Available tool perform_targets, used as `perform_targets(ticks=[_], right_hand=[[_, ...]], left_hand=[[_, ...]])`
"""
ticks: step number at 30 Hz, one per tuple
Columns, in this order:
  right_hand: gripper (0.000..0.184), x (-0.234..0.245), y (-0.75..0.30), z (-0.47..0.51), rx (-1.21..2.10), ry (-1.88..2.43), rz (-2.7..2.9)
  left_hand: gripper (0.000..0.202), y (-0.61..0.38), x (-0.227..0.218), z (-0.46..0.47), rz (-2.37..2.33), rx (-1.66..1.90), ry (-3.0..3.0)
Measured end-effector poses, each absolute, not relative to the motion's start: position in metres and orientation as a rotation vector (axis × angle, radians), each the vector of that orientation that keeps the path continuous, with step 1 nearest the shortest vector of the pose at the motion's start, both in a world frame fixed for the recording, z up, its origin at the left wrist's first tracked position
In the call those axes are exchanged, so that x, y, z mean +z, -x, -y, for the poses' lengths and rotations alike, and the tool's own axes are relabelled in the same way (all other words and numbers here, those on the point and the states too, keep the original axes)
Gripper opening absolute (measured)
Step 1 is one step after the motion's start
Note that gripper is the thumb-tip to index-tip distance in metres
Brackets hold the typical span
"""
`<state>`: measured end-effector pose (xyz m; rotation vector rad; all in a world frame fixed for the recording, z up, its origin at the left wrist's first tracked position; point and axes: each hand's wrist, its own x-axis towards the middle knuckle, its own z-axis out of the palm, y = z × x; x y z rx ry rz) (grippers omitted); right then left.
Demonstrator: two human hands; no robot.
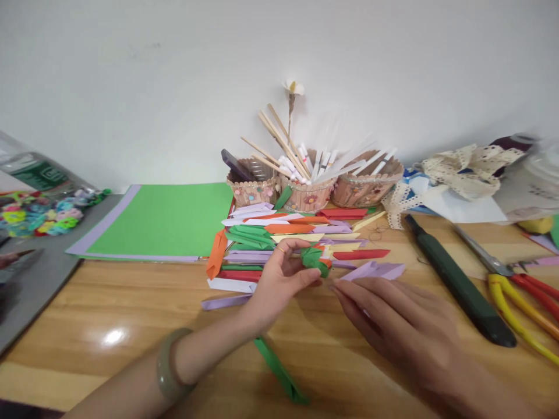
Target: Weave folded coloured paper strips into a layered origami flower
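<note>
My left hand (279,276), wearing a ring and a bangle, pinches a small folded paper piece (313,260) of green, orange and white between thumb and fingers. Just to its right, my right hand (402,320) has its fingertips pressed together; anything in that pinch is too small to make out. Behind both hands lie many folded paper strips (251,235) in green, white, orange, red, purple and yellow. One green strip (282,372) lies by itself below my left wrist.
Green paper sheets (161,221) lie at the left. Three decorated baskets (308,195) with sticks and pens stand against the wall. At the right are a dark green tool (463,285), scissors (506,285) and lace ribbon (463,169). Colourful small pieces (48,215) sit far left.
</note>
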<state>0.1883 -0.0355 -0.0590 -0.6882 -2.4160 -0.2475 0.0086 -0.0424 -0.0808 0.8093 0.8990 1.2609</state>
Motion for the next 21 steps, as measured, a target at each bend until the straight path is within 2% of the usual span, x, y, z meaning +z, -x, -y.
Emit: perform_targets(ticks=[3, 8, 11, 15, 21], right_hand=[[0.031, -0.061, -0.186, 0.032, -0.253, 0.794, 2.384], [0.035, -0.060, -0.184, 0.031, -0.104, 0.595, 2.461], [0.038, -0.054, -0.185, 0.032, -0.033, 0.677, 2.343], [0.041, -0.049, -0.185, 0.028, 0.215, 0.858, 2.150], [0.037, -0.050, -0.182, 0.021, 0.599, 0.917, 2.129]], left_hand=[[0.030, -0.008, -0.079, 0.044, -0.863, 1.243, -0.790], [0.028, -0.008, -0.077, 0.045, -0.856, 1.224, -0.746], [0.028, -0.008, -0.074, 0.045, -0.812, 1.187, -0.682], [0.029, -0.006, -0.072, 0.044, -0.722, 1.095, -0.606], [0.043, -0.006, -0.077, 0.043, -0.711, 0.971, -0.485]])
